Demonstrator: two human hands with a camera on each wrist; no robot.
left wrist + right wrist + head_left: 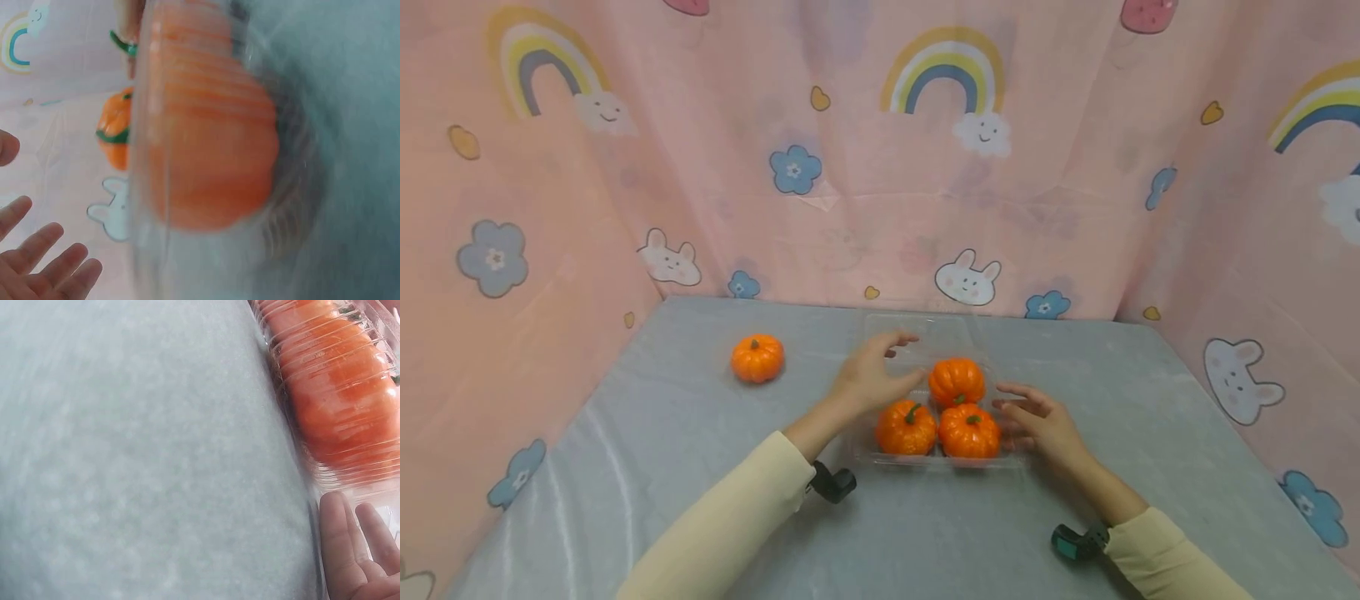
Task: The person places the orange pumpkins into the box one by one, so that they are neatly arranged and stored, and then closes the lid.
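Observation:
Three small orange pumpkins sit in a clear plastic box (940, 462): one at the back (957, 380), and a left one (901, 430) and a right one (968, 435) in front. My left hand (872, 377) hovers over the box's left part, thumb and fingers spread apart with nothing between them. In the left wrist view its fingers (39, 247) look loosely extended, away from the box wall. Beside the box's right wall is my right hand (1047, 427), its fingers (337, 534) extended along that side and holding nothing.
A fourth-looking separate pumpkin (757, 358) lies alone on the grey cloth-covered table (685, 467), left of the box. The clear lid (925, 323) lies folded back behind the box. A pink patterned curtain (865, 225) encloses the table's back and sides.

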